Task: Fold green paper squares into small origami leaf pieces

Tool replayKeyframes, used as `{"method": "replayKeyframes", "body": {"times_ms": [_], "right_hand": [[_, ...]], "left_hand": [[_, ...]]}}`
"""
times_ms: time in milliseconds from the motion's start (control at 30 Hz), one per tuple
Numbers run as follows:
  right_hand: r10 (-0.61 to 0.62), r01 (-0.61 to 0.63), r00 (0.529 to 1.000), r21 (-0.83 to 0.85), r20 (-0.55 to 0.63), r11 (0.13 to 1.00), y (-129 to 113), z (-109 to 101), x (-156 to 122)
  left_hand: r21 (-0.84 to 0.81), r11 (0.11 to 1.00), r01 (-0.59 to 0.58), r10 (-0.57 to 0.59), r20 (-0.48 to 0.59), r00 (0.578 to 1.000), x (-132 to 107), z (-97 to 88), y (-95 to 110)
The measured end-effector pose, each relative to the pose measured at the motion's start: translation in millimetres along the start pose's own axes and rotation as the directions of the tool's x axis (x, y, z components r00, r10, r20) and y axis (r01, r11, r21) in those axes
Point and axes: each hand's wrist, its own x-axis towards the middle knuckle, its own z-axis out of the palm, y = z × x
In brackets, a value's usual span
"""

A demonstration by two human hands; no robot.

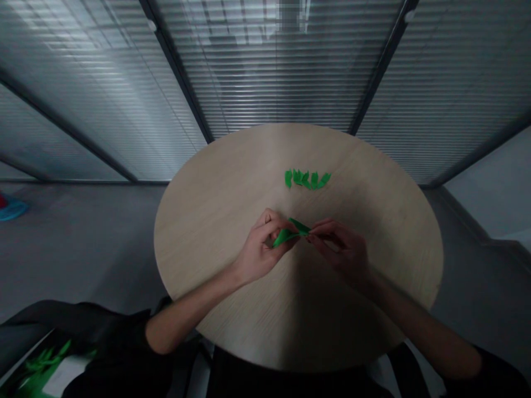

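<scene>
Above the middle of a round wooden table, both my hands pinch one small piece of green paper. My left hand grips its left end with curled fingers. At the paper's right end, the thumb and fingertips of my right hand are pressed together on it. The paper is bent into a narrow folded strip between them. Farther back on the table lies a short row of several small folded green paper pieces, apart from my hands.
Glass walls with horizontal blinds stand behind the table. Grey floor surrounds it. A blue object lies on the floor at the far left. At the bottom left corner, green shapes on a white sheet rest near my dark sleeve.
</scene>
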Motion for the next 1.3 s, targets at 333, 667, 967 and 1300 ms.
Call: {"method": "replayKeyframes", "body": {"times_ms": [333, 667, 967, 1300], "right_hand": [[0.02, -0.021, 0.999, 0.042, 0.026, 0.999, -4.1, -0.1, 0.8], [0.1, -0.103, 0.994, 0.074, 0.047, 0.992, -3.5, 0.7, 0.0], [0.114, -0.118, 0.992, 0.068, 0.057, 0.991, -3.9, -0.6, 0.5], [0.104, -0.11, 0.992, 0.088, 0.078, 0.99, -3.0, -1.3, 0.2]], "left_hand": [[-0.278, 0.952, 0.128, -0.089, 0.15, 0.985, 0.4, 6.9, 0.1], [-0.298, 0.946, 0.127, -0.111, 0.069, 0.991, -1.6, 8.5, 3.9], [-0.262, 0.949, 0.176, -0.154, 0.102, 0.983, 2.5, 8.7, 4.2], [-0.302, 0.927, 0.224, -0.204, 0.097, 0.974, 3.7, 4.9, 7.2]]}}
